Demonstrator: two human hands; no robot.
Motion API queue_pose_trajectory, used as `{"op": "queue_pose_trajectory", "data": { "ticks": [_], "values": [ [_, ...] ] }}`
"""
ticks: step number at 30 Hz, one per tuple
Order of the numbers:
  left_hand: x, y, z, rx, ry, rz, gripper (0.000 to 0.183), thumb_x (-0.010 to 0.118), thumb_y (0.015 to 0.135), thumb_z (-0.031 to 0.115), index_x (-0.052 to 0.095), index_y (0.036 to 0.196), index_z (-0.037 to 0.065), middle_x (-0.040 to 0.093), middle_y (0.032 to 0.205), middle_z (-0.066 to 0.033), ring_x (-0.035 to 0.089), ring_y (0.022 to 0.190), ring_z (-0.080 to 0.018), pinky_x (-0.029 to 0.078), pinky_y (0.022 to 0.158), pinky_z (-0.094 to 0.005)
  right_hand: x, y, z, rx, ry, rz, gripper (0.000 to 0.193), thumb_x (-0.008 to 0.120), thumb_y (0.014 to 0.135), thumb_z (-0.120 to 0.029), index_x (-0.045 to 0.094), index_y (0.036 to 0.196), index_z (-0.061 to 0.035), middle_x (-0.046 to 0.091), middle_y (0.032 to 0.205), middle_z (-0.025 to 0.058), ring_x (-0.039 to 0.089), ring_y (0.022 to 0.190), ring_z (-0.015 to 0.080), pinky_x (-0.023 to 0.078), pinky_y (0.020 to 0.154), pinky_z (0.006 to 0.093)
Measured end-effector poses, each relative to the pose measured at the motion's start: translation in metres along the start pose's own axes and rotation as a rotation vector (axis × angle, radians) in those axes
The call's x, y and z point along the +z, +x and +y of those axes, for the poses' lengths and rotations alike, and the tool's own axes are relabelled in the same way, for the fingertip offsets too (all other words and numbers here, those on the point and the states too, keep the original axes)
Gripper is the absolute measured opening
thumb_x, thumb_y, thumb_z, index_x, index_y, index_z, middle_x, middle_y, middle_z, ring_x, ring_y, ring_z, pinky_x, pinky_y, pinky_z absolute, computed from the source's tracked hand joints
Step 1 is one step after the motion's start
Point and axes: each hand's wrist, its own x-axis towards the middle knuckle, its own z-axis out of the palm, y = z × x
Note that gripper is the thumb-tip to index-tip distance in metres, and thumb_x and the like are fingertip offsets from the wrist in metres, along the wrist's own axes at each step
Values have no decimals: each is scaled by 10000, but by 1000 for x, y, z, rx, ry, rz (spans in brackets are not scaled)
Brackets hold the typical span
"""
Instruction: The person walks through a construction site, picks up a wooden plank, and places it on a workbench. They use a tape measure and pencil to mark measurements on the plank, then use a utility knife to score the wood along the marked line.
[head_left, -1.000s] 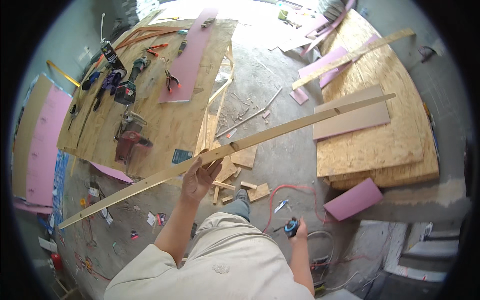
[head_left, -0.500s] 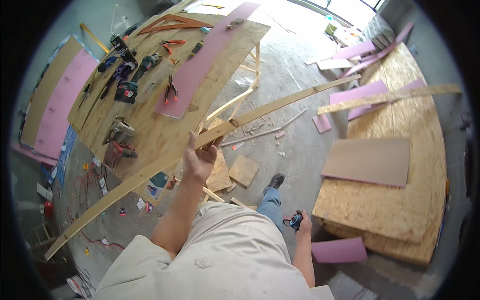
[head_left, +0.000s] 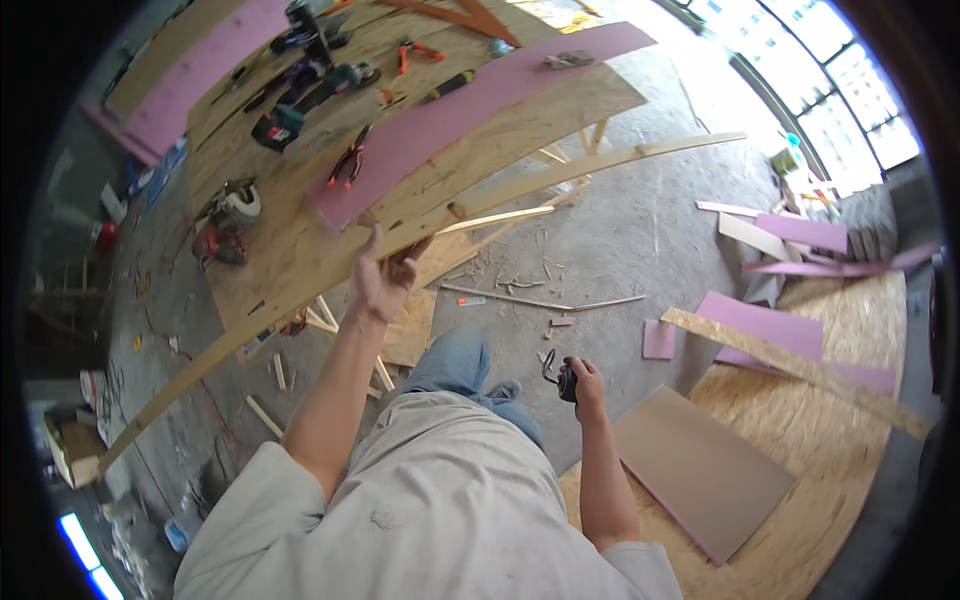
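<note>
A long, narrow wooden strip (head_left: 520, 188) slants across in front of me, from low on the left to the far right. My left hand (head_left: 380, 287) is closed around its middle from below, thumb on the near side, and the strip lies partly over the worktable's near edge. Down at my right side, my right hand (head_left: 590, 386) grips a small dark tape measure (head_left: 568, 384). A short, blurred piece sticks out from the tape measure's left side.
Beyond the strip, a plywood worktable (head_left: 590, 105) carries a pink foam strip (head_left: 470, 105), pliers (head_left: 350, 160), a cordless power tool (head_left: 310, 105) and a circular saw (head_left: 232, 212). At right, a brown-faced panel (head_left: 705, 470) lies on chipboard sheets (head_left: 845, 450). Wood scraps (head_left: 550, 300) litter the floor.
My view has swung, and the chipboard stack and brown-faced panel now sit nearer me. My right hand has come forward with the tape measure. The left keeps its hold on the wooden strip.
</note>
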Motion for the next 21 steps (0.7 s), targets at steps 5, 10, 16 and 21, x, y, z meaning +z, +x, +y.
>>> {"op": "queue_pose_trajectory", "data": {
  "ticks": [5, 10, 16, 21],
  "values": [
    [-12, 76, -3, 88, -23, 87, 442, 617, 921, 261, 498, 1273, 22, 593, 1211, -150, 581, 1148, -312, 551, 663, -222, 36, 55, -47, 90, -112, -150, 259, 605, 893, -225, 665, 974, 13, 664, 834, 66, 609, 685, 133, 471, 600, 261],
    [-15, 142, 6, 144, -154, 175, 390, 609, 926, 237, 524, 1220, -5, 600, 1181, -173, 617, 1086, -311, 549, 605, -213, 83, 125, -97, -223, -832, -328, 339, 616, 842, -278, 666, 1071, -33, 684, 794, 132, 636, 732, 183, 489, 672, 318],
    [3, 175, 38, 199, -187, 301, 338, 555, 960, 214, 506, 1213, -4, 595, 1164, -179, 598, 1115, -346, 497, 565, -205, 237, 175, -232, -595, -1459, -783, 677, 605, 821, -319, 369, 1430, -141, 667, 894, 212, 641, 867, 391, 490, 770, 462],
    [3, 183, 47, 238, -199, 355, 314, 538, 968, 219, 513, 1167, -23, 585, 1186, -181, 575, 1153, -348, 495, 591, -205, 338, 214, -272, -516, -1609, -905, 638, 546, 823, -270, 343, 1419, -167, 622, 1162, 218, 584, 1098, 379, 464, 914, 428]
  ]
}}
